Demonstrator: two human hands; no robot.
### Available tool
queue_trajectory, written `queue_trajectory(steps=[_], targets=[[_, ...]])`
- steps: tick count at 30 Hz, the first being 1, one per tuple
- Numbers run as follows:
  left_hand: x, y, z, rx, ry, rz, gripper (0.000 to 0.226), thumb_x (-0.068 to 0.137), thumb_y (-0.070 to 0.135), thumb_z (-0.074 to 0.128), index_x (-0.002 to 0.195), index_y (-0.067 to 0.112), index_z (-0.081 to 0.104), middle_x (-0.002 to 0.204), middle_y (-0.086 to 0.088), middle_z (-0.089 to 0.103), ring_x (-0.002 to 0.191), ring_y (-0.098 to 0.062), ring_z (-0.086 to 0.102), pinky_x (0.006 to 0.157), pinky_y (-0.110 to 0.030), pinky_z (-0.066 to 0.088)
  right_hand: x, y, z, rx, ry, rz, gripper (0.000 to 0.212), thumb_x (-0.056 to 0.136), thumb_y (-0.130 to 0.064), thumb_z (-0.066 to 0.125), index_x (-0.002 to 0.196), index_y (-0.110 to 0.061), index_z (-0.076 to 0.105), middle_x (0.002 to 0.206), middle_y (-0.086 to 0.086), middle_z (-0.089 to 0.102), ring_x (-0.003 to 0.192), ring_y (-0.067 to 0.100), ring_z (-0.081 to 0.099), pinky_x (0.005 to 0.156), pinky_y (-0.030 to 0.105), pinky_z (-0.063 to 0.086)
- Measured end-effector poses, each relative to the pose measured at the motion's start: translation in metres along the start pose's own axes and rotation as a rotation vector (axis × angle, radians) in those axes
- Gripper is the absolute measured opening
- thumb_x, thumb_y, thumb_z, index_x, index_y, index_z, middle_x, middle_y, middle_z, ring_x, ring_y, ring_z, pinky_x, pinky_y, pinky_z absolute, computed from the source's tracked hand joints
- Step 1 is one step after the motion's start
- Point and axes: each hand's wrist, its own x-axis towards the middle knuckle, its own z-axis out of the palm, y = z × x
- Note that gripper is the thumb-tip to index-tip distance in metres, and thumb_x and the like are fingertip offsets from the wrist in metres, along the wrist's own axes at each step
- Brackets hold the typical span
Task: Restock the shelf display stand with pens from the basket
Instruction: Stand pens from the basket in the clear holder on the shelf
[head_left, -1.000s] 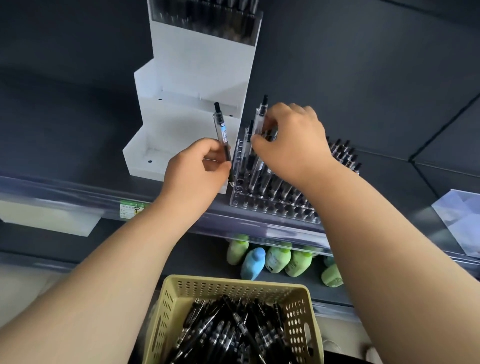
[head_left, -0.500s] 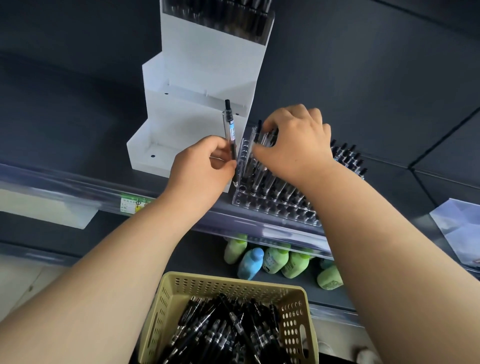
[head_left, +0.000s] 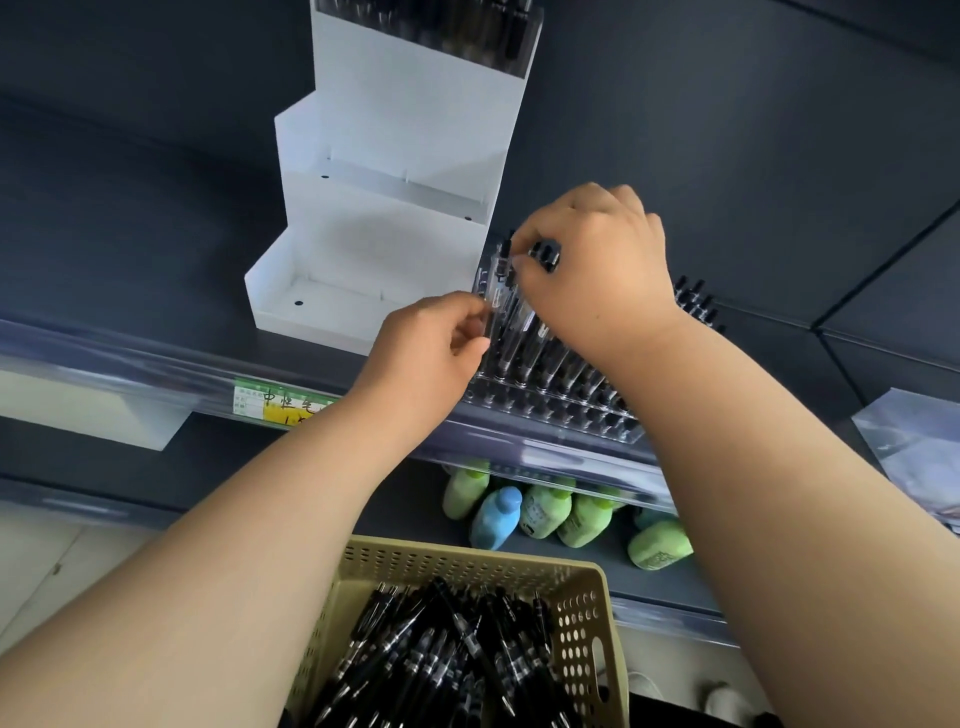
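A clear display stand (head_left: 558, 410) with rows of black pens stands on the dark shelf. My left hand (head_left: 431, 353) pinches a clear-barrelled pen (head_left: 500, 291) at the stand's left end, its black top pointing up. My right hand (head_left: 597, 260) reaches over the stand from the right, its fingertips closed on the tops of pens there, right beside that pen. A tan perforated basket (head_left: 582, 613) full of black pens sits below, near me.
A white stepped display box (head_left: 384, 218) stands left of the pen stand, its lower steps bare and its top tier holding pens. Green and blue bottles (head_left: 540, 512) lie on the lower shelf. A price tag (head_left: 278, 405) sticks on the shelf edge.
My left hand has carried its pen rightward and down into the stand's left end. My right hand has shifted slightly along the pen tops. The view has drifted.
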Motion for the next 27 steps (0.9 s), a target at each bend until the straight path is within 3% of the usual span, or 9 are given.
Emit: queue_trajectory(steps=[3, 7, 16, 20, 24, 27], targets=[[0.000, 0.000, 0.004, 0.024, -0.009, 0.006, 0.026, 0.086, 0.010, 0.062, 0.112, 0.014, 0.060, 0.087, 0.007, 0.058, 0.081, -0.012, 0.057, 0.068, -0.005, 0.038, -0.003, 0.001, -0.001, 0.002, -0.007, -0.010, 0.028, 0.087, -0.022, 0.052, 0.109, -0.032, 0.067, 0.115, -0.006, 0.057, 0.113, 0.023, 0.042, 0.084, 0.031, 0.028], [0.000, -0.001, 0.009, 0.138, -0.063, -0.009, 0.020, 0.087, 0.014, 0.062, 0.106, 0.012, 0.056, 0.087, 0.005, 0.057, 0.088, -0.019, 0.060, 0.079, -0.027, 0.048, -0.011, 0.005, -0.005, 0.055, 0.060, -0.003, 0.033, 0.088, -0.023, 0.053, 0.119, -0.029, 0.062, 0.116, -0.003, 0.059, 0.113, 0.025, 0.044, 0.087, 0.033, 0.032], [0.000, 0.000, 0.007, 0.193, -0.088, -0.073, 0.019, 0.089, 0.020, 0.061, 0.108, 0.021, 0.060, 0.084, 0.012, 0.056, 0.089, -0.015, 0.060, 0.083, -0.028, 0.049, -0.056, 0.021, 0.002, 0.187, 0.238, 0.031, 0.026, 0.080, -0.018, 0.056, 0.102, -0.019, 0.071, 0.096, 0.001, 0.066, 0.093, 0.028, 0.054, 0.079, 0.034, 0.038], [-0.002, -0.003, 0.010, 0.153, -0.078, -0.089, 0.017, 0.088, 0.017, 0.062, 0.105, 0.018, 0.060, 0.082, 0.011, 0.057, 0.085, -0.013, 0.058, 0.081, -0.024, 0.046, -0.077, 0.023, 0.005, 0.245, 0.247, 0.068, 0.025, 0.082, -0.017, 0.056, 0.102, -0.019, 0.070, 0.094, -0.002, 0.065, 0.091, 0.023, 0.053, 0.083, 0.026, 0.034], [-0.003, -0.005, 0.009, 0.227, -0.066, -0.092, 0.024, 0.087, 0.022, 0.065, 0.108, 0.013, 0.060, 0.100, 0.000, 0.063, 0.091, -0.016, 0.058, 0.083, -0.027, 0.045, -0.106, 0.027, 0.010, 0.291, 0.243, 0.113, 0.024, 0.083, -0.016, 0.056, 0.102, -0.019, 0.069, 0.092, -0.005, 0.064, 0.090, 0.017, 0.051, 0.083, 0.027, 0.036], [-0.003, -0.008, 0.001, 0.384, -0.139, -0.132, 0.031, 0.087, 0.031, 0.064, 0.111, 0.012, 0.060, 0.110, -0.007, 0.058, 0.099, -0.024, 0.057, 0.089, -0.035, 0.046, -0.123, 0.046, 0.012, 0.304, 0.180, 0.245, 0.017, 0.084, -0.011, 0.061, 0.096, -0.018, 0.071, 0.087, -0.005, 0.062, 0.086, 0.015, 0.046, 0.078, 0.028, 0.038]])
